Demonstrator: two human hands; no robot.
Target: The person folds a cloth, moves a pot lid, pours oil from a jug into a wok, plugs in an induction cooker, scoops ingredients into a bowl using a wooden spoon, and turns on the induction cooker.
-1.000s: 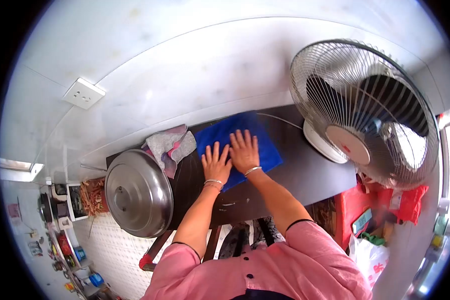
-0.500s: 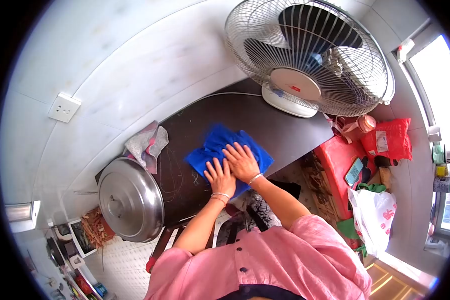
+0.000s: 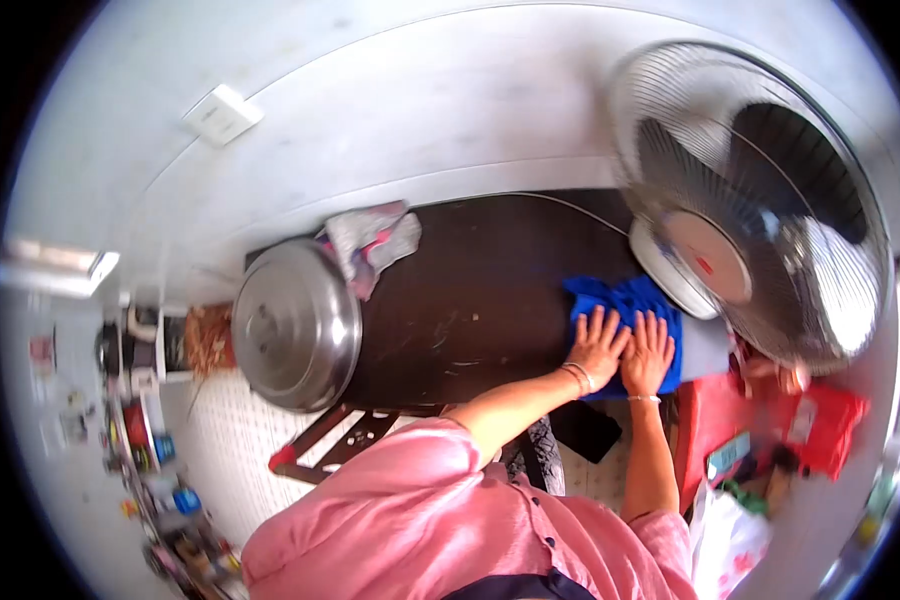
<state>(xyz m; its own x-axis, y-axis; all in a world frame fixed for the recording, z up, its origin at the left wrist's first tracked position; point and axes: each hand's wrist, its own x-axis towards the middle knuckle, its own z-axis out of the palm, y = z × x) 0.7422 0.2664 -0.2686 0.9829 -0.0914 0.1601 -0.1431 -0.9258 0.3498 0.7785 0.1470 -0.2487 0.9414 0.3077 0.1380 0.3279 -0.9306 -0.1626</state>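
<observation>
With the blue cloth [image 3: 658, 294] now shifted along the dark table [image 3: 440, 300] and bunched just beside the base of the fan [image 3: 708, 258], the tabletop next to that base is being covered, so contact appears to have been carried to the fan's end. The left hand [image 3: 597, 352] and right hand [image 3: 648, 356] are held side by side, palms down, fingers extended and slightly spread, both laid on the cloth rather than clenched round it.
</observation>
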